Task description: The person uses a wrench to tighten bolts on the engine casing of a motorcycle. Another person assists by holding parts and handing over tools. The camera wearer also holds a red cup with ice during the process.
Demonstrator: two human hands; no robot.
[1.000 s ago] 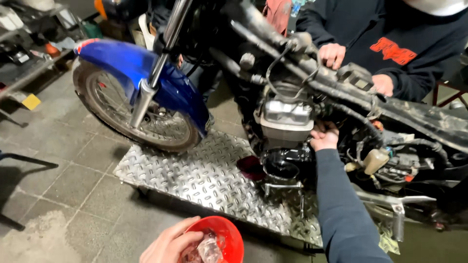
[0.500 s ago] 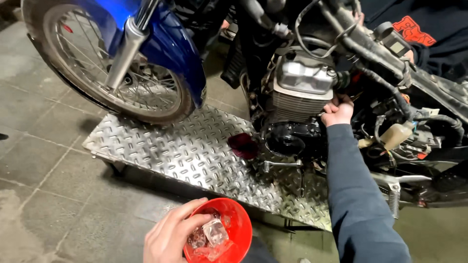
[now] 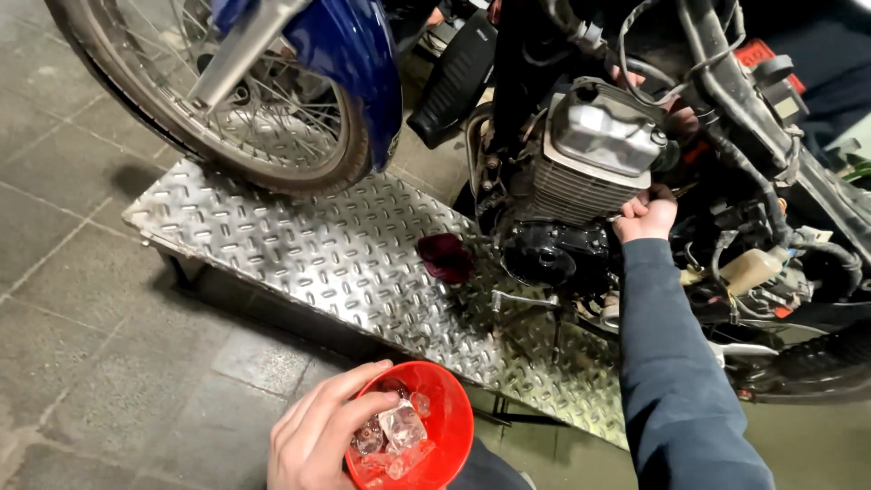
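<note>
Left hand [image 3: 318, 436] sits low in the head view, fingers curled over the rim of a red bowl [image 3: 435, 426] and clamped on it; bowl is off the lift platform [image 3: 299, 245], out past its near edge, over the grey tile floor [image 3: 82, 299]. Inside the bowl lie small clear plastic bits [image 3: 390, 431], right under the fingertips, exact kind can't tell. Right hand [image 3: 646, 216], dark blue sleeve [image 3: 676, 363], is up at the motorcycle engine [image 3: 581, 172], closed in a fist against the side of the finned cylinder just below the silver head cover; whether it grips a tool or part can't tell. Bike stands on the diamond-plate platform, front wheel [image 3: 245, 118] w/ blue fender [image 3: 354, 54] near the platform's far left corner, engine over its right half. A dark red rag [image 3: 446, 257] lies on the plate mid-platform, just beside the black crankcase, well apart from both hands
</note>
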